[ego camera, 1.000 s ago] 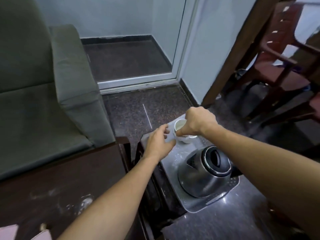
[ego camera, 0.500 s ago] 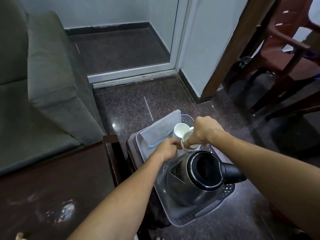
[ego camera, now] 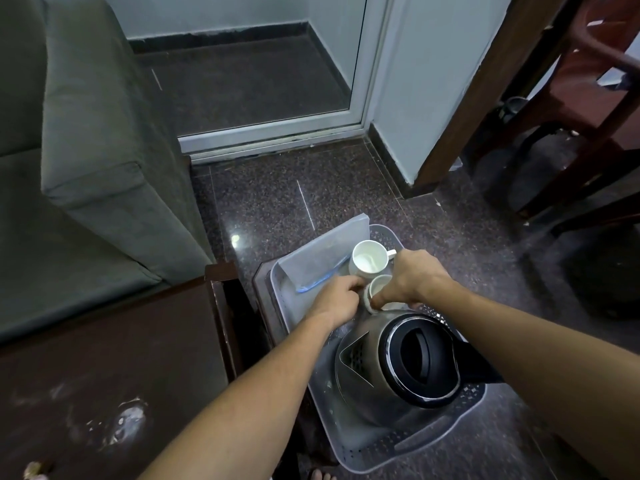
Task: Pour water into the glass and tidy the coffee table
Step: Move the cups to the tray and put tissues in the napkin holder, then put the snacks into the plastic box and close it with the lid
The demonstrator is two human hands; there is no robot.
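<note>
A grey perforated plastic tray (ego camera: 408, 455) sits low beside the coffee table. In it stand a steel electric kettle (ego camera: 391, 372) with a black lid and two white cups. The far cup (ego camera: 367, 262) stands upright and free. The near cup (ego camera: 378, 290) is held between both hands: my right hand (ego camera: 414, 279) grips it from the right, with fingers curled over its rim, and my left hand (ego camera: 339, 299) pinches its left side. A translucent zip pouch (ego camera: 322, 258) leans against the tray's far left wall.
The dark wooden coffee table (ego camera: 104, 368) with white smudges lies at lower left. A grey-green sofa (ego camera: 90, 140) stands at the left. A glass door (ego camera: 249, 64) is ahead, and red-brown chairs (ego camera: 595, 98) are at the right. The floor is polished dark granite (ego camera: 277, 209).
The view has dropped closer to the tray. Both hands stay on the near cup, which has shifted slightly away from the far cup.
</note>
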